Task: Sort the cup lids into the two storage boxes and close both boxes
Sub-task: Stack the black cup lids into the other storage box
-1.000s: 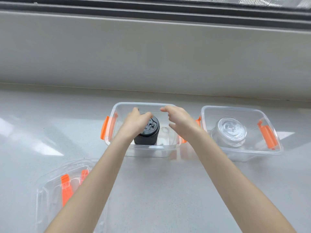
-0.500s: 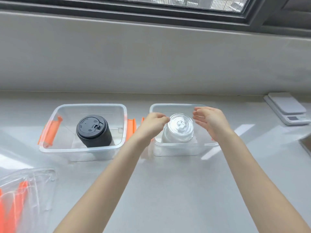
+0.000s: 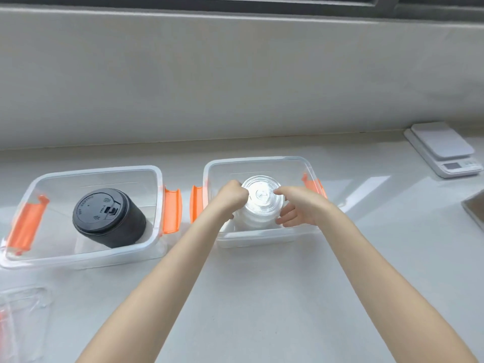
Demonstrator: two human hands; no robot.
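Both storage boxes [image 3: 86, 218] [image 3: 262, 163] were clear glossy plastic with opaque orange plastic latches [image 3: 171, 210]. Black lid stack [image 3: 107, 218] looked matt plastic; clear lid stack [image 3: 262, 203] was shiny, ribbed, see-through plastic. Surface [image 3: 262, 297] was pale, smooth, semi-gloss, with window glare. Scale [image 3: 442, 148] was smooth white plastic.

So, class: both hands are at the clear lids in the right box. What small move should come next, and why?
Probably let go and withdraw both hands: the left hand and right hand flank the clear lid stack, which already sits inside the right box, still uncovered.
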